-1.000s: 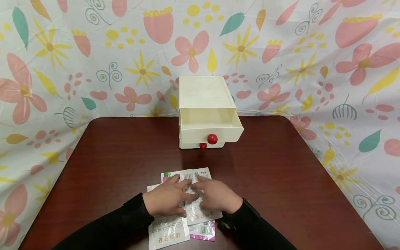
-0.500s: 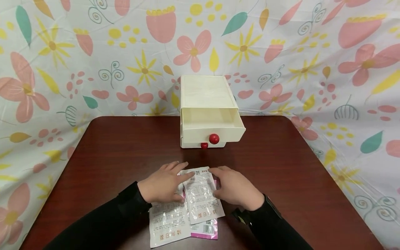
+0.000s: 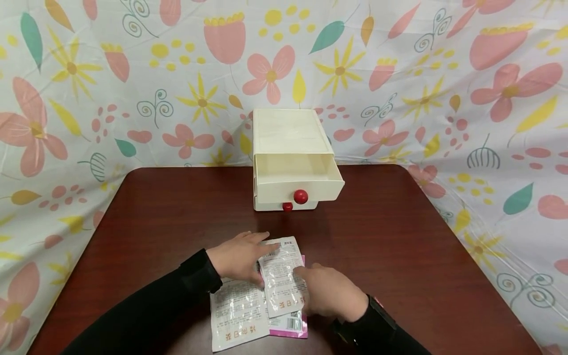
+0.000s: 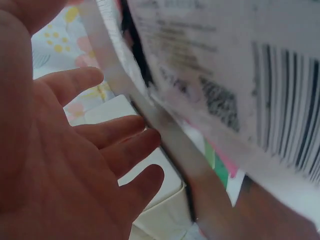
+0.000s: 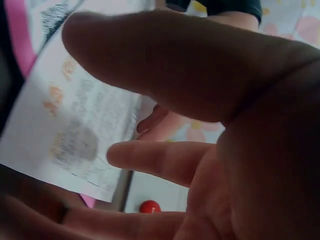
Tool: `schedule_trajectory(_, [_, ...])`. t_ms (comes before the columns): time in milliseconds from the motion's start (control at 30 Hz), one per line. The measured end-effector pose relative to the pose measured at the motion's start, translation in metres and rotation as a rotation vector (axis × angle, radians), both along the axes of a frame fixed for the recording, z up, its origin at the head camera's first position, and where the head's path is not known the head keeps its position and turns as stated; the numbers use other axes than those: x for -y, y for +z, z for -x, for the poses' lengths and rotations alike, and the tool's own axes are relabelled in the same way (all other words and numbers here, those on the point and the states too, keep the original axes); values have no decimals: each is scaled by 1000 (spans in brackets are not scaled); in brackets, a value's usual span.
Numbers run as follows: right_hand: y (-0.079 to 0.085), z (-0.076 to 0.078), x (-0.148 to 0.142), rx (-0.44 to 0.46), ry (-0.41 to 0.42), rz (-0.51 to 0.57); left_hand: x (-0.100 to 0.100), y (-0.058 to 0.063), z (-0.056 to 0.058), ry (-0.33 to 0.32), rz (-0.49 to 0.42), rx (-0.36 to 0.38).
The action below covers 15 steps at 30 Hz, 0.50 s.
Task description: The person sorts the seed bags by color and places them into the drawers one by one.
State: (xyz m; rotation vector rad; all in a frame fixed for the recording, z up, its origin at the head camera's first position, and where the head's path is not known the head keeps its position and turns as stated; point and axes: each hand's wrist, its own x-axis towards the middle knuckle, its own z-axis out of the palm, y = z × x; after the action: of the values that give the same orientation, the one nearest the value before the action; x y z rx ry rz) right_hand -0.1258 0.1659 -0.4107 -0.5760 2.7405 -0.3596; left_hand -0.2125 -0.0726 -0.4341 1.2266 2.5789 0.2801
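Three flat packets lie overlapped on the table near me in the head view. Uppermost is a white printed packet; a second white packet lies to its left, and a pink-edged packet shows from beneath. My left hand is over the far ends of the two white packets, fingers extended. In the left wrist view its fingers are spread, holding nothing. At the upper packet's right edge is my right hand, index finger over the print. The right wrist view shows its thumb and fingers apart; contact is unclear.
A cream two-drawer box stands at the table's far edge. Its upper drawer is pulled out, with a red knob; the lower one is in. A flowered cloth hangs behind the brown table.
My hands first drew apart from over the packets. Then my right hand came nearer me along the upper packet's right edge, while my left stayed near the far ends.
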Motion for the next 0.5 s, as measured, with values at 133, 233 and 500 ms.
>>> schedule_trajectory(133, [-6,-2,5,-19,13,-21,-3,-7,-1,1,2,12])
schedule_trajectory(233, [-10,-3,9,-38,5,-51,-4,-12,-2,-5,-3,7])
schedule_trajectory(500, [-17,-2,13,-105,11,-96,-3,-14,-5,-14,-27,-9])
